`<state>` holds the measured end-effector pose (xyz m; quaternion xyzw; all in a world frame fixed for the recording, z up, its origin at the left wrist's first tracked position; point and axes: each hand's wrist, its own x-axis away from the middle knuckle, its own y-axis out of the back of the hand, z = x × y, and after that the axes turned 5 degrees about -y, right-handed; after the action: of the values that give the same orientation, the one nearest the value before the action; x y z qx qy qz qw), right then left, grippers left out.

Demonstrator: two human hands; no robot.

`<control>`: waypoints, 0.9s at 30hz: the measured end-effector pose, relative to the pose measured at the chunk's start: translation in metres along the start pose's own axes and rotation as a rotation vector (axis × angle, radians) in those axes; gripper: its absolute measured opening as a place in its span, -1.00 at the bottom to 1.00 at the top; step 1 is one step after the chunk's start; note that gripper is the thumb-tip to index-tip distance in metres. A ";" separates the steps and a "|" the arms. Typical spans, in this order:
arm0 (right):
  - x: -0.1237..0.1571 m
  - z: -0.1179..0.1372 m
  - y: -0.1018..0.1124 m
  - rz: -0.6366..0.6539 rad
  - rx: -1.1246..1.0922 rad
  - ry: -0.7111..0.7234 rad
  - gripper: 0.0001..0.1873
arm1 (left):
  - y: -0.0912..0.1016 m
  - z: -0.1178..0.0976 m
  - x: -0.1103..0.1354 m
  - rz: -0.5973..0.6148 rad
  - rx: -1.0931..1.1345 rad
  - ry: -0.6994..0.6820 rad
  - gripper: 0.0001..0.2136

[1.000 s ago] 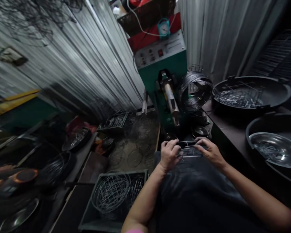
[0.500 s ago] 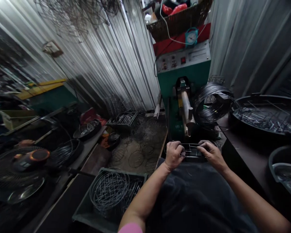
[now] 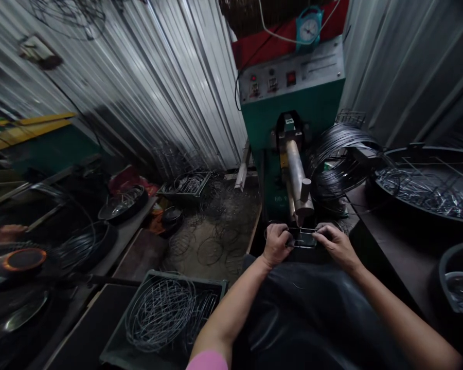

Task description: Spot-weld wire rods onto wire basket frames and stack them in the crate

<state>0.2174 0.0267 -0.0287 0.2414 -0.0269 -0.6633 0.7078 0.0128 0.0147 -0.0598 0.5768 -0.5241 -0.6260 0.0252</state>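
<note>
Between my two hands is a small wire frame (image 3: 304,245), with thin metal rods running across it. My left hand (image 3: 277,242) is closed on its left end, fingers curled over the wire. At the right end my right hand (image 3: 332,242) pinches the wire between thumb and fingers. The frame sits just below and in front of the welding machine's metal arm (image 3: 296,169); I cannot tell whether they touch. Behind rises the green machine body (image 3: 293,115) with switches on its panel. My fingers hide both ends of the frame.
Left of my arm, a green bin (image 3: 116,336) holds round wire racks (image 3: 162,311). A wire coil (image 3: 341,159) hangs right of the machine. Farther right, a black tray (image 3: 374,190) of bent wire pieces stands on a table (image 3: 393,246). At far left, another person's hand (image 3: 10,232) shows.
My view has shifted and tilted, so the machine looks larger and closer. Both hands keep their hold on the wire frame, which now appears nearer the tip of the machine's arm.
</note>
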 end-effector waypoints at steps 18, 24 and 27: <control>-0.001 0.001 0.003 0.038 0.003 -0.020 -0.57 | -0.004 0.003 0.002 0.019 -0.014 -0.024 -0.93; -0.001 -0.001 0.004 0.044 -0.001 -0.014 -0.57 | -0.002 0.000 0.002 -0.003 0.009 -0.012 -0.94; -0.001 0.000 0.003 0.036 -0.003 -0.002 -0.57 | -0.001 -0.002 0.003 -0.026 0.019 -0.006 -0.93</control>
<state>0.2202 0.0282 -0.0273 0.2392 -0.0312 -0.6506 0.7201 0.0138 0.0116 -0.0623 0.5821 -0.5225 -0.6229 0.0099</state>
